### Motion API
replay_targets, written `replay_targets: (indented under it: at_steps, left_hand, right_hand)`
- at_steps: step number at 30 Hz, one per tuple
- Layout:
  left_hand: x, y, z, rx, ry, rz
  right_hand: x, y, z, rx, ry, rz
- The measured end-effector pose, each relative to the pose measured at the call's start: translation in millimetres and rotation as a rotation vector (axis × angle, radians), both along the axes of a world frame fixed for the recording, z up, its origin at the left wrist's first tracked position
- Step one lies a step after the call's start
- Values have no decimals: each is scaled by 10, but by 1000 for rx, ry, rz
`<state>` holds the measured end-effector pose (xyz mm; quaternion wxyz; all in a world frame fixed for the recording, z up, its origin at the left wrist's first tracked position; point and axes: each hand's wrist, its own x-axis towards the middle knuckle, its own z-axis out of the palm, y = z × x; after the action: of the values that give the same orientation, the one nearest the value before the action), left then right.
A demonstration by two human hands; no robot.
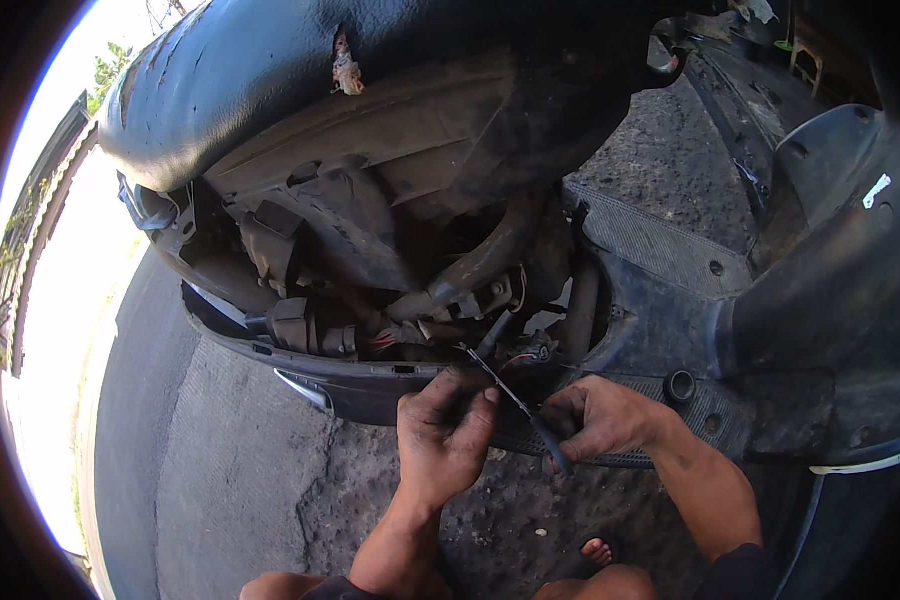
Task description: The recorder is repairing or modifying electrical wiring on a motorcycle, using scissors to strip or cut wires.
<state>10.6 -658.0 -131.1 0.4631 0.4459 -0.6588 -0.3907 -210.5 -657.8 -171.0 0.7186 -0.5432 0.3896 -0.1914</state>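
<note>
A scooter lies across my view with its side and underseat parts exposed. In front of the opening, my right hand [600,415] is closed round the dark, thicker end of a thin rod-like piece [515,400]. The frame does not show whether it is a tool or a cable end. Its slim, paler part slants up and left to the wiring [400,338] inside the body. My left hand [440,425] is closed, thumb tip beside the slim part; what its curled fingers hold is hidden. A grey tube [495,332] ends just above the left fingers.
The black seat [270,90] with torn cover overhangs the opening. A curved hose [490,250] and a dark connector block [295,325] sit inside. At the right are the footboard [660,240] and front shield [830,300]. Rough asphalt [240,450] lies below.
</note>
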Motion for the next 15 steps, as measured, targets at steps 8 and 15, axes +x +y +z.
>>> replay_targets:
  at_steps: [8, 15]
  left_hand:
    - [10, 43, 46, -75, -93, -14]
    - [43, 55, 157, 17, -58, 2]
  right_hand:
    - [83, -27, -4, -174, -8, 36]
    - [153, -80, 87, -130, -12, 41]
